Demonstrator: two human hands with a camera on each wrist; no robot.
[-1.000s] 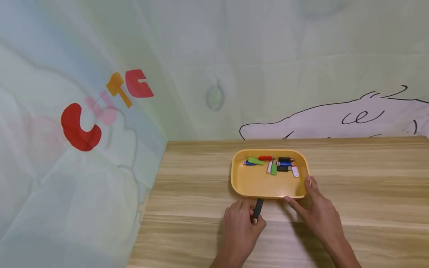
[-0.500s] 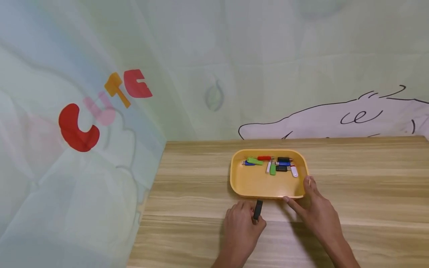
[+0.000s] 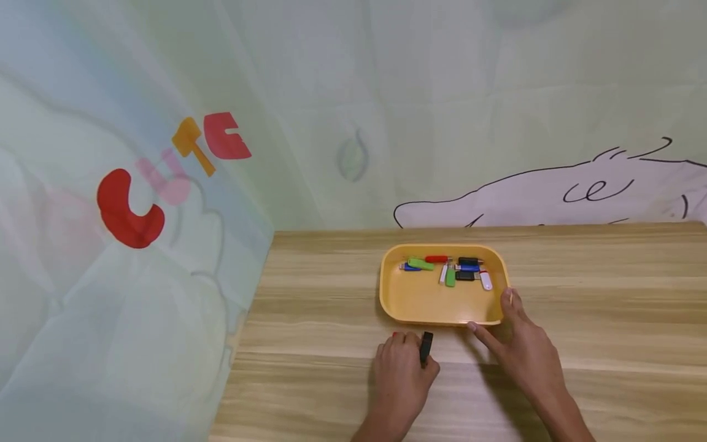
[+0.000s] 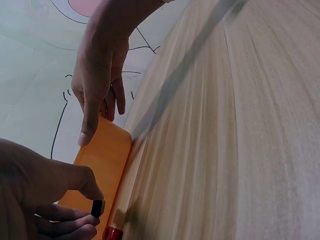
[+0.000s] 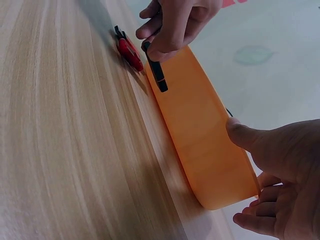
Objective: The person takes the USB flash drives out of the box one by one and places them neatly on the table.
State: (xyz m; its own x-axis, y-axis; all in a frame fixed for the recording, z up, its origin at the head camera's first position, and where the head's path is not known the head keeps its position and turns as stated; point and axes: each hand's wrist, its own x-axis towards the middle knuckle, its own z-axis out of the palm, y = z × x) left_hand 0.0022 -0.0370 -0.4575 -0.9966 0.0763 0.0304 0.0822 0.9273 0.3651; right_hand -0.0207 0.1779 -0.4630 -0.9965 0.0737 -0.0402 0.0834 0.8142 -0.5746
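My left hand [image 3: 402, 382] is just in front of the yellow plastic tray [image 3: 425, 305] and pinches a black USB stick [image 3: 426, 348] between thumb and fingers. In the right wrist view the USB stick [image 5: 156, 68] tilts in front of the tray's orange-looking outer wall [image 5: 200, 145]. Under the left hand, a red-and-black thing [image 5: 130, 52] lies on the table; its kind is unclear, and the head view shows only a sliver of it. My right hand [image 3: 531, 355] grips the tray's near right corner, thumb on the front rim and fingers along the right side.
Inside the tray, towards its back wall, lie several USB sticks: green [image 3: 421, 264], red [image 3: 437, 259], blue [image 3: 468, 268], black [image 3: 466, 276] and white [image 3: 486, 280]. The wooden table [image 3: 320, 294] meets a printed cloth [image 3: 331, 123] behind and at the left.
My left hand has shifted slightly right, still pinching the black USB stick, and a bit of red now shows beyond its fingertips. The right hand and the tray keep their places.
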